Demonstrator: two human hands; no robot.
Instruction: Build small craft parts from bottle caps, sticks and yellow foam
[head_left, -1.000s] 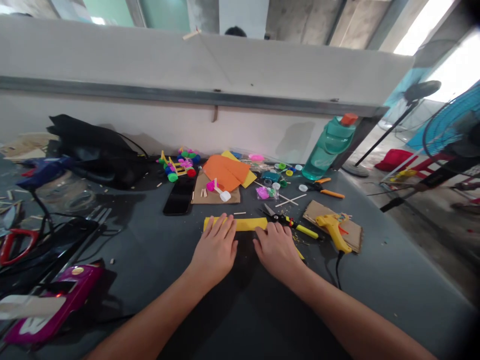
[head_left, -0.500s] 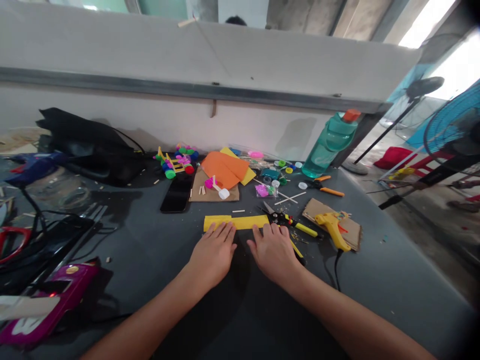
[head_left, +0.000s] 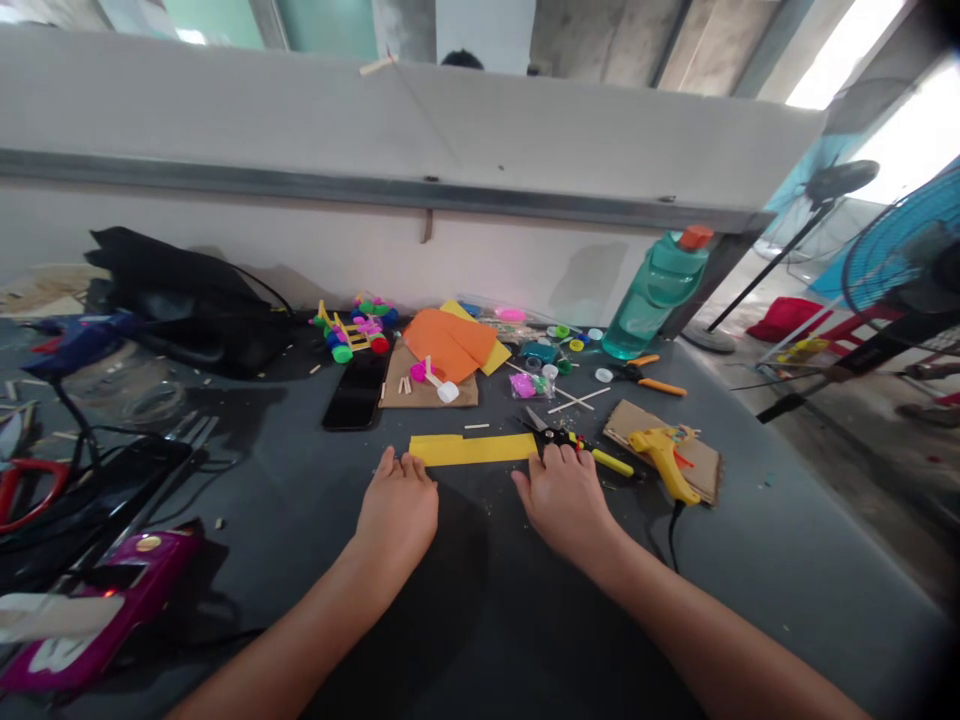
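A flat yellow paper strip (head_left: 474,450) lies crosswise on the dark table, with a stepped fold or overlap along its upper edge near the left part. My left hand (head_left: 399,510) is at the strip's lower left corner, fingers curled in and thumb tucked out of sight. My right hand (head_left: 571,498) rests palm down at the right end, its thumb spread away from the bent fingers. Just beyond those fingers lie scissors-like cutters (head_left: 559,436) with black and yellow handles, partly covered by the hand.
Behind the strip are a phone (head_left: 356,393), orange sheets (head_left: 448,340) on cardboard, and bottle caps. A yellow glue gun (head_left: 664,460) sits on cardboard at right, near orange-handled pliers (head_left: 656,385) and a teal bottle (head_left: 652,295). Red-handled scissors (head_left: 34,490) and a magenta device (head_left: 124,610) are left.
My left hand has slid left and toward me, off the strip's middle to its left end, its fingers curling. My right hand has shifted slightly right, uncovering more of the strip.
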